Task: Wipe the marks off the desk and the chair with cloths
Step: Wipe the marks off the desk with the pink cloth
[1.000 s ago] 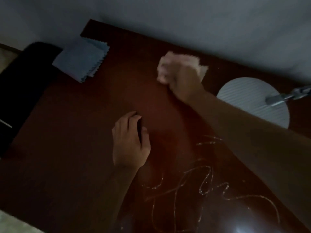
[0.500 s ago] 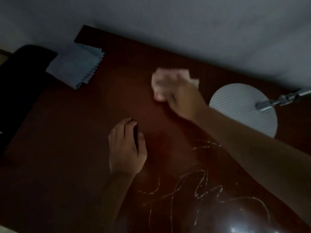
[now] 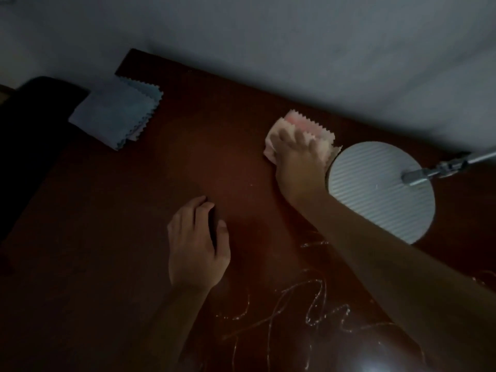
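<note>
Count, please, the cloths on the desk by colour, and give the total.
Blue cloth: 1, folded, at the far left corner of the desk.
Pink cloth: 1, under the right hand.
Total: 2

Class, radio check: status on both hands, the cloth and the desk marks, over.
Right hand presses the pink cloth on the desk by the lamp base. Left hand rests on the desk, empty. Scribble marks remain near the front edge.
</note>
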Action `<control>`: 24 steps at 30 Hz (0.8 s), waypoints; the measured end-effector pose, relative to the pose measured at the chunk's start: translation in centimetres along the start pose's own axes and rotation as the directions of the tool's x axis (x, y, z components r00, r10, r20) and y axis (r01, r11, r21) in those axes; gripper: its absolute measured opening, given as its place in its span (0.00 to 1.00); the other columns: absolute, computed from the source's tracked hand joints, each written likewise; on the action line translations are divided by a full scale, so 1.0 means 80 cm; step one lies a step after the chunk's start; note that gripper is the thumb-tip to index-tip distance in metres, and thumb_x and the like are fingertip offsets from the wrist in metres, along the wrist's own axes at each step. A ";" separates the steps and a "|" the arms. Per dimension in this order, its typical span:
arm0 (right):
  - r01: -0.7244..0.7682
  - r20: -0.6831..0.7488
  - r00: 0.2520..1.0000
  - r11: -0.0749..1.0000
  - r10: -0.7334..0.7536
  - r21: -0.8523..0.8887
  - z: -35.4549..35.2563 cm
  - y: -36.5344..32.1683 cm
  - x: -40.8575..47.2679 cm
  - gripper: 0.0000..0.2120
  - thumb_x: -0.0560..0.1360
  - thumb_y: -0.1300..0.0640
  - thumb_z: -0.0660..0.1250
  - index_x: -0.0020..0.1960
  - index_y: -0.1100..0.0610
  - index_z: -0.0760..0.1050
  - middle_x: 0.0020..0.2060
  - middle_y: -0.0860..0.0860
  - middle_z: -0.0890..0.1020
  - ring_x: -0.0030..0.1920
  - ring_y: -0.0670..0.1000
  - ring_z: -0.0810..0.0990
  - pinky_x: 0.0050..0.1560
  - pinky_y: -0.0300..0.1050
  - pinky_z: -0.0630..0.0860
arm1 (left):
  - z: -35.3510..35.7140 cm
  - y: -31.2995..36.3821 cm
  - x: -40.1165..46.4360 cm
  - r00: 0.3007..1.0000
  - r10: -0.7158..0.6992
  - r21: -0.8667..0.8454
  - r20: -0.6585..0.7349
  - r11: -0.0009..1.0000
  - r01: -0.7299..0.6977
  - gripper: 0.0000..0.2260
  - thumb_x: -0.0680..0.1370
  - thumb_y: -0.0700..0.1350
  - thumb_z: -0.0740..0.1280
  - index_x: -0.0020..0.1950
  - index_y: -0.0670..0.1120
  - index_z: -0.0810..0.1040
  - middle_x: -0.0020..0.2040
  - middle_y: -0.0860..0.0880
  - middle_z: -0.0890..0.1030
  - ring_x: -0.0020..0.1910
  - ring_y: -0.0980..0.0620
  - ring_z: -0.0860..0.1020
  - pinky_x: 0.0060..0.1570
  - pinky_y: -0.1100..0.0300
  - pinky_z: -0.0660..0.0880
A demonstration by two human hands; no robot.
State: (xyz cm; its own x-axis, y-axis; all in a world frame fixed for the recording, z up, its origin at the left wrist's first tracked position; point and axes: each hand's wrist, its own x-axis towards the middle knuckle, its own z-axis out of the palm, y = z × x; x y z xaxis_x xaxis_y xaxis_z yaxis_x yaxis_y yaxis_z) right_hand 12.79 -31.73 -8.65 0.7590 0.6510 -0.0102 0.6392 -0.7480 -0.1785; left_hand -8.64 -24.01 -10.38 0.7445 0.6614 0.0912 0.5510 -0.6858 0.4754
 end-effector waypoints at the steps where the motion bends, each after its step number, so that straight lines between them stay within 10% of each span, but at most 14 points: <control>1: 0.020 0.007 1.000 0.999 -0.020 -0.048 0.004 0.010 0.000 0.20 0.83 0.54 0.53 0.74 0.51 0.64 0.75 0.52 0.65 0.76 0.58 0.58 0.73 0.57 0.55 | 0.000 0.000 0.000 1.000 0.005 -0.001 0.001 1.000 -0.005 0.17 0.78 0.50 0.60 0.61 0.42 0.76 0.64 0.44 0.75 0.64 0.47 0.70 0.64 0.52 0.64; 6: -0.261 0.026 0.965 0.949 0.261 0.178 -0.020 0.037 0.124 0.17 0.81 0.48 0.58 0.67 0.51 0.73 0.67 0.55 0.75 0.67 0.59 0.72 0.70 0.57 0.65 | 0.002 -0.001 0.001 1.000 0.018 -0.024 0.012 1.000 -0.017 0.19 0.77 0.53 0.59 0.62 0.43 0.75 0.65 0.45 0.74 0.65 0.47 0.68 0.64 0.52 0.63; 11: 0.112 0.143 0.980 0.975 -0.140 0.190 -0.010 -0.009 0.062 0.19 0.83 0.53 0.54 0.73 0.48 0.68 0.75 0.55 0.66 0.75 0.59 0.62 0.74 0.54 0.56 | -0.005 0.002 0.001 1.000 -0.004 -0.061 0.012 0.998 0.005 0.19 0.77 0.53 0.58 0.60 0.43 0.77 0.64 0.45 0.75 0.64 0.47 0.69 0.64 0.53 0.63; 19: 0.184 0.154 0.966 0.970 -0.208 0.157 0.021 -0.060 -0.123 0.24 0.83 0.56 0.54 0.77 0.45 0.59 0.79 0.47 0.56 0.79 0.54 0.46 0.78 0.55 0.40 | -0.025 0.005 -0.003 0.998 0.001 -0.169 0.062 0.985 0.009 0.12 0.76 0.40 0.66 0.58 0.40 0.78 0.64 0.43 0.75 0.65 0.43 0.70 0.66 0.47 0.67; 24: 0.332 0.215 0.915 0.940 -0.341 0.076 -0.003 -0.037 -0.097 0.22 0.84 0.51 0.52 0.78 0.44 0.58 0.79 0.49 0.56 0.79 0.56 0.49 0.77 0.55 0.49 | -0.054 -0.010 -0.018 0.994 -0.010 -0.146 0.113 0.989 0.026 0.12 0.76 0.38 0.66 0.59 0.42 0.77 0.61 0.45 0.75 0.62 0.45 0.71 0.65 0.51 0.67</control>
State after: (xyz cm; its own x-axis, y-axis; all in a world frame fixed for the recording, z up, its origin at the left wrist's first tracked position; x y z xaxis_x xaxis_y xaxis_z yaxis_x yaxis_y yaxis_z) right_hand 5.03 -34.59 -7.84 0.4500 0.8785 -0.1603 0.8438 -0.4770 -0.2460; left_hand -11.78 -23.12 -7.08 0.7769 0.6295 -0.0125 0.5094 -0.6167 0.6002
